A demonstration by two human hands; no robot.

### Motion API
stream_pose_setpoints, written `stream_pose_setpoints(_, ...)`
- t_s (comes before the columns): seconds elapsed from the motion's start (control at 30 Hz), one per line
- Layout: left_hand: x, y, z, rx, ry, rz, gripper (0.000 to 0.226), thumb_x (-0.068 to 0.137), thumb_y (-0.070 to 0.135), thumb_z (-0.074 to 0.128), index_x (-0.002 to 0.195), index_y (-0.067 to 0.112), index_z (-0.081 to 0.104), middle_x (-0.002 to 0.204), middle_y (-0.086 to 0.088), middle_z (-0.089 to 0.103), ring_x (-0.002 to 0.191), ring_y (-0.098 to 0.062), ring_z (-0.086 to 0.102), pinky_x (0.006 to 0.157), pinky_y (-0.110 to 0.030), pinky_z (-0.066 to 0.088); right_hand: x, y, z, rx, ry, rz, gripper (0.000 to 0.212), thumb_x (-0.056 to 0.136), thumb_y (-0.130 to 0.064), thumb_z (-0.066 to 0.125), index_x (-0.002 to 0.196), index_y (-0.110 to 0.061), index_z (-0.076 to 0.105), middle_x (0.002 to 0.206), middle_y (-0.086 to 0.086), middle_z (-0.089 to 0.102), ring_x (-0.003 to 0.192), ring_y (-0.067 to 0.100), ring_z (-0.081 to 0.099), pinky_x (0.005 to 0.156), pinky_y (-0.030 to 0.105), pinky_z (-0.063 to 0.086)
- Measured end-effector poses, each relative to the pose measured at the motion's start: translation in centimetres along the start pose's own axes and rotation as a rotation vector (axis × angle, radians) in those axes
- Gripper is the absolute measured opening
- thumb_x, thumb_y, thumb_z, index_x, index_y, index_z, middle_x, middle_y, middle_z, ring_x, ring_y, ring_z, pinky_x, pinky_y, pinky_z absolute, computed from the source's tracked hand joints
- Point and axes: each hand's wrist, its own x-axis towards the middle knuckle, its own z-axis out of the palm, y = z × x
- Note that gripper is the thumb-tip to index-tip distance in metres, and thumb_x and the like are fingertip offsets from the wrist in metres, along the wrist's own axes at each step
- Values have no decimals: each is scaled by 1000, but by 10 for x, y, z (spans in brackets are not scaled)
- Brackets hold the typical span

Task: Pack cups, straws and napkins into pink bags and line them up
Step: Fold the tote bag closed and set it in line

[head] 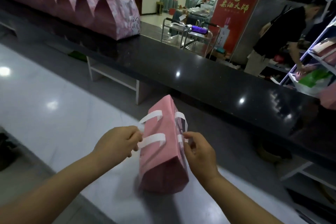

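On my feed, far left: a row of pink paper bags with peaked, folded tops (pixel 101 11) stands lined up, touching side by side, along the long glossy black counter (pixel 200 71); the end bag bears a cartoon cat face. Lower down, the person's left hand (pixel 118 142) curls its fingers round a flat white paper handle (pixel 152 140). That handle belongs to the pink paper carrier bag (pixel 160 151) at centre, which is tilted with its top pressed together, in front of the counter. I cannot tell whether its base rests on the pale grey surface (pixel 209 205) beneath. The right hand (pixel 198 151) pinches the bag's other side at the top edge, by the second white handle (pixel 180 114). Beyond the counter stand a metal trolley (pixel 190 36) and a tall red banner with gold lettering (pixel 236 11). Far right, a person in a black shirt (pixel 280 32) bends toward a blue-and-white shelf rack (pixel 318 51).
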Motion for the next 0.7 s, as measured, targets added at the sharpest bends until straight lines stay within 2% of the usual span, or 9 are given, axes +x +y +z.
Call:
stream_pose_setpoints(0.07, -20, -19, 11, 130, 116, -33, 18, 88, 21, 46, 77, 30, 57, 75, 10, 67, 64, -8, 61, 60, -29, 48, -14, -1, 4, 44, 47, -86, 16, 84, -16, 65, 94, -25, 57, 94, -17, 54, 84, 3, 56, 67, 14, 48)
stream_pose_setpoints(0.13, -41, -32, 32, 106, 77, -44, 23, 84, 15, 50, 96, 34, 56, 99, 9, 67, 84, -9, 61, 74, -28, 49, -31, 2, 7, 83, 76, -134, 24, 78, 0, 67, 94, -14, 57, 102, -6, 53, 89, 7, 55, 76, 24, 51)
stream_pose_setpoints(0.23, -60, -36, 71, 68, 5, 18, 64, 80, 32, 62, 138, 25, 36, 139, 7, 46, 121, -12, 47, 97, -24, 37, -57, 6, 4, 118, 9, -156, 39, 68, 8, 64, 101, -11, 56, 108, -6, 53, 99, 10, 53, 85, 32, 49)
stream_pose_setpoints(0.3, -61, -33, 91, 39, 34, 15, 82, 81, 43, 63, 147, 21, 20, 146, 4, 36, 130, -16, 39, 98, -24, 32, -72, 6, 3, 111, -47, -145, 50, 64, 2, 58, 112, -12, 55, 119, -6, 53, 111, 14, 51, 97, 35, 45)
stream_pose_setpoints(0.37, -57, -31, 107, -12, 53, -27, 84, 83, 38, 61, 148, 17, 12, 148, -1, 35, 129, -20, 41, 96, -25, 34, -81, 3, 3, 90, -79, -93, 55, 70, -14, 54, 125, -14, 51, 130, -5, 49, 123, 15, 45, 105, 35, 37)
stream_pose_setpoints(0.43, -55, -31, 119, -56, 62, -75, 77, 87, 26, 56, 148, 16, 10, 144, -6, 39, 122, -24, 47, 91, -27, 39, -85, 0, 4, 61, -98, -67, 58, 80, -26, 50, 137, -23, 39, 140, -12, 36, 132, 8, 33, 110, 27, 26)
stream_pose_setpoints(0.57, -59, -26, 131, 3, 181, -127, 44, 96, 25, 37, 140, 17, 31, 130, -7, 52, 106, -27, 56, 87, -36, 45, -85, 1, 8, 38, -144, -44, 55, 97, -25, 44, 142, -36, 14, 146, -24, 11, 132, -16, 5, 106, 4, 7)
stream_pose_setpoints(0.63, -65, -23, 134, -9, 236, -139, 35, 98, 24, 33, 131, 17, 40, 120, -6, 57, 101, -28, 58, 84, -38, 46, -86, 3, 9, 47, -155, 6, 53, 99, -25, 41, 142, -36, 14, 148, -22, 10, 135, -12, 6, 104, 3, 7)
stream_pose_setpoints(0.7, -72, -23, 136, 23, 232, -126, 38, 97, 21, 31, 134, 15, 37, 117, -7, 57, 96, -28, 58, 79, -38, 46, -86, 4, 10, 89, -156, 81, 52, 99, -26, 39, 145, -33, 15, 151, -19, 13, 139, -3, 12, 104, 6, 11)
